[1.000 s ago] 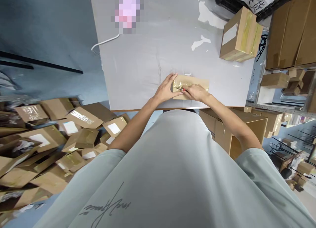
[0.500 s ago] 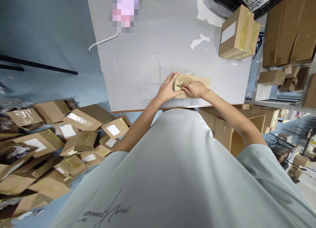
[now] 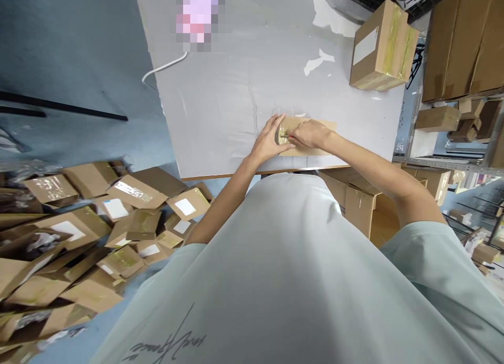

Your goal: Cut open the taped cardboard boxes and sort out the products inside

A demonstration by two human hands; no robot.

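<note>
A small cardboard box (image 3: 289,122) with clear tape over its left end lies near the front edge of the grey table (image 3: 220,101). My left hand (image 3: 268,139) grips that taped end, thumb on the near side and fingers on the far side. Above the box, my right hand (image 3: 313,134) is closed around a small knife (image 3: 289,136) with a red part. Its thin dark blade points left at the tape. Most of the knife's handle is hidden inside my fingers.
A taped carton (image 3: 380,49) stands at the table's back right. A white cable (image 3: 165,65) runs off the left edge from a blurred pinkish object (image 3: 197,14). Opened boxes (image 3: 134,188) pile on the floor at left; shelves with boxes (image 3: 437,118) stand at right.
My right hand has shifted slightly up and left over the box, with the knife still in it. My left hand stays on the taped end. The view has tilted a little.
</note>
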